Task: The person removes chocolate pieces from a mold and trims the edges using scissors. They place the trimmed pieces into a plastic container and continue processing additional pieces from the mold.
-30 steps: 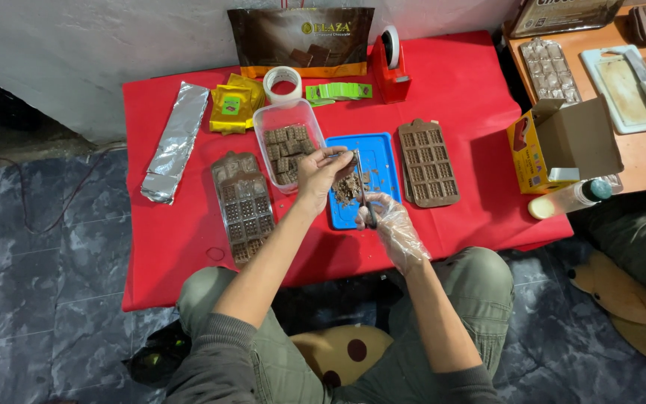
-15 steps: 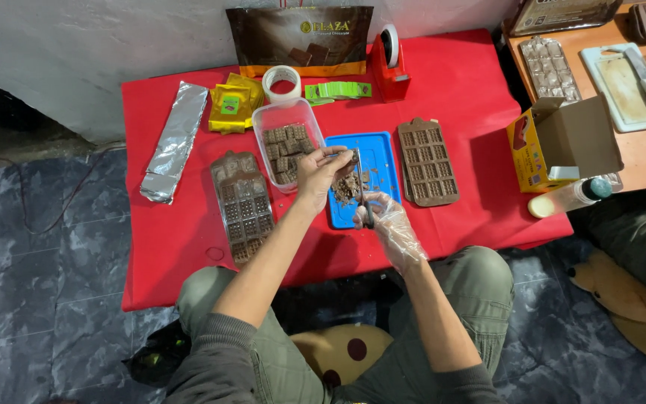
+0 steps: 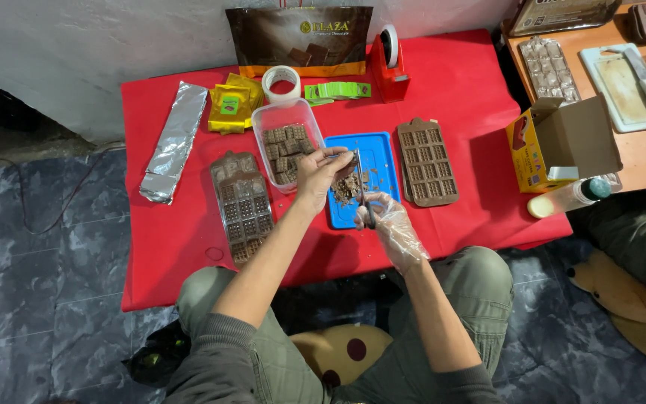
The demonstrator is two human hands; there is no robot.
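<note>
Foil (image 3: pixel 174 142) lies folded at the upper left of the red table (image 3: pixel 188 232), and right of it sit yellow packets (image 3: pixel 233 108), a tape roll (image 3: pixel 281 82) and a clear tub (image 3: pixel 287 142) packed with brown chocolate squares. Below the tub a clear mould (image 3: pixel 242 203) rests flat; whether its cells hold anything I cannot tell. At frame centre the bare left hand (image 3: pixel 318 176) pinches a chocolate piece (image 3: pixel 347 170) over the blue tray (image 3: pixel 364 179), which holds a scatter of brown shavings. Just right, the gloved right hand (image 3: pixel 384 218) is closed around a knife (image 3: pixel 360 191), its blade angled up to the piece. The edge works close to the bare fingertips, so a slip on the hard chocolate could likely nick them, and crumbs may jump past the tray's low rim onto the cloth. Further right lies a brown mould (image 3: pixel 428 162), then an open yellow carton (image 3: pixel 558 146); its contents are hidden.
</note>
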